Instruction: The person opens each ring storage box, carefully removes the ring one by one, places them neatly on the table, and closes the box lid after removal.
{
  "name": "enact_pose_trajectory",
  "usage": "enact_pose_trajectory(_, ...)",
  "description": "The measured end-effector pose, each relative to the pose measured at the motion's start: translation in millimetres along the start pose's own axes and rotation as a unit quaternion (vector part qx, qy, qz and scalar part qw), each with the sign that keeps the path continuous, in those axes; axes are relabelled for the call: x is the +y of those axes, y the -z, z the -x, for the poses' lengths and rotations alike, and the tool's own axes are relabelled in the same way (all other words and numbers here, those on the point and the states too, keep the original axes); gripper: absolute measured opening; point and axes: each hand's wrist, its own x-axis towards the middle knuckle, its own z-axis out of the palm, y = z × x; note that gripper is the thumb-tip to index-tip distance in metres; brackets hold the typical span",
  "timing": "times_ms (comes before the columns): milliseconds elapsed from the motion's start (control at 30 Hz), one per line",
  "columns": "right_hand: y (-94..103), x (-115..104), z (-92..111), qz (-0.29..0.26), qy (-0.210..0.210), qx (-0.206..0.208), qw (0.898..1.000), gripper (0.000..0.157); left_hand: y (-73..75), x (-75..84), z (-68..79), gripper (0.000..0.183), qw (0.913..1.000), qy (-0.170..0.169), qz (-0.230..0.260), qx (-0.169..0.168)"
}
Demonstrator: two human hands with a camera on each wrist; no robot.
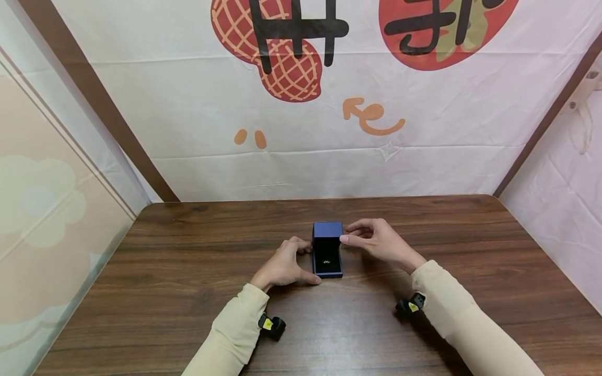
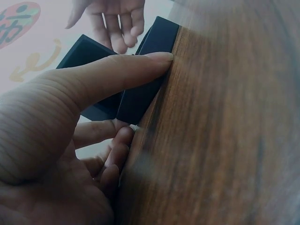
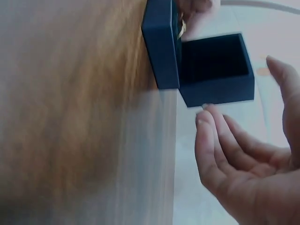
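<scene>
A blue ring box [image 1: 327,230] stands on the wooden table with its lid raised and its black inside facing me. In the box's base sits a small ring [image 1: 326,262]; a gold-coloured bit of the ring [image 3: 182,29] shows in the right wrist view. My left hand [image 1: 286,263] holds the base from the left, thumb along its front and fingers by its side and back. Beside the lid [image 3: 215,91], my right hand [image 1: 378,240] has thumb and fingers spread apart, with nothing between them. Its fingertips are close to the lid's right side; whether they touch is unclear.
The brown wooden table [image 1: 188,271] runs back to a white printed cloth [image 1: 338,172]. More cloth hangs at both sides. A black wrist camera [image 1: 273,327] sits on the left wrist, another wrist camera [image 1: 410,306] on the right.
</scene>
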Motion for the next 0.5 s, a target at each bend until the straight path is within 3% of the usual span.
enact_pose_trajectory(167,-8.3,-4.5,12.3,-0.022,-0.016,0.041,0.999,0.037,-0.5,-0.2,0.3,0.067,1.0,-0.001,-0.003,0.0)
enact_pose_trajectory(367,-22.5,-4.9,19.1,-0.005,0.022,0.055,0.998,0.017,-0.5,-0.1,0.2,0.068,1.0,-0.003,-0.006,0.002)
enact_pose_trajectory(500,-32.4,-6.2,19.7,0.007,0.042,0.051,0.998,0.012,-0.5,0.1,-0.1,0.069,1.0,0.002,-0.006,-0.001)
